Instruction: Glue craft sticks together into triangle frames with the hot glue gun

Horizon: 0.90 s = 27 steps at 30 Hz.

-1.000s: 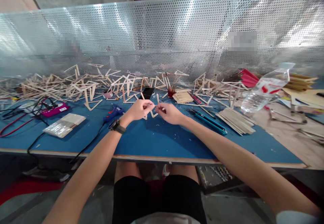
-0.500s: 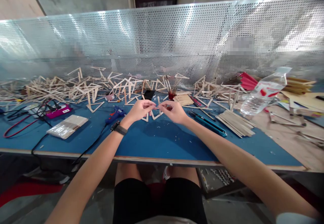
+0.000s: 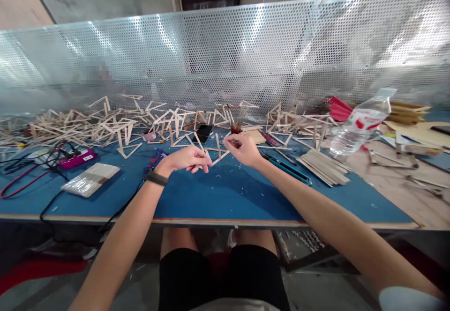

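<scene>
A person's left hand (image 3: 191, 159), fingers loosely curled, and right hand (image 3: 245, 150), fingertips bunched, are apart; whether either grips anything cannot be told. Between them, a pale, angled wooden-stick frame (image 3: 218, 145) stands on the flat blue tabletop (image 3: 211, 201).

No text I can read on my feed. Bottle (image 3: 342, 143) carries a white label (image 3: 367, 118) with red shapes; any lettering there is too blurred for me. Purple power strip (image 3: 70, 162) shows a white patch (image 3: 86, 157), too small for me to make out. Wrapped packet (image 3: 80, 184) has a brown band (image 3: 97, 174); I can't resolve print on it.
</scene>
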Each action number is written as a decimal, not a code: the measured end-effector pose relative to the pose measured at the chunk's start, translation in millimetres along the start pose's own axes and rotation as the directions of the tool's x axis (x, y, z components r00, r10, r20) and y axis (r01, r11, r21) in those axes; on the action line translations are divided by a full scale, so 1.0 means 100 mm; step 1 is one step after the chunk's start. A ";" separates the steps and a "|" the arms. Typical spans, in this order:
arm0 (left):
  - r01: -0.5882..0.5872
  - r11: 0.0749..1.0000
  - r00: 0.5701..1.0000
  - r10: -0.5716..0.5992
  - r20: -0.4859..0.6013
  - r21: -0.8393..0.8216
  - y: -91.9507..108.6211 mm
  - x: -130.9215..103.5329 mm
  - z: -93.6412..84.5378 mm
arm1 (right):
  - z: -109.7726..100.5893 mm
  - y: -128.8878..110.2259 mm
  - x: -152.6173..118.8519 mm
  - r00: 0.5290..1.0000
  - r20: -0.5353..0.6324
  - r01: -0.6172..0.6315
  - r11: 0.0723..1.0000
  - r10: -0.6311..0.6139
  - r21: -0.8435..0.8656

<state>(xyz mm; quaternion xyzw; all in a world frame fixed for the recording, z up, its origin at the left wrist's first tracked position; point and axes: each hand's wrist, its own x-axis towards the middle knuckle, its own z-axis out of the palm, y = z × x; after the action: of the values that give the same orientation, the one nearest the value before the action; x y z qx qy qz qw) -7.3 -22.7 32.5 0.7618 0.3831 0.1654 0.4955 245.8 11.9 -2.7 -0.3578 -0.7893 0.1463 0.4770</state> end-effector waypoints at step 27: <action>0.020 0.763 0.897 0.273 -0.349 0.647 -0.35 0.20 0.04 | 0.02 0.01 -0.07 0.842 0.524 0.026 0.960 0.130 -0.280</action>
<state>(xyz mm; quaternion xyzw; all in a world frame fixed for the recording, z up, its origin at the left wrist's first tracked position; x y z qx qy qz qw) -5.9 -2.7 -3.0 0.8539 0.4602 0.2211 0.1011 246.3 8.2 -8.9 -0.3870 -0.8935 0.1421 0.1780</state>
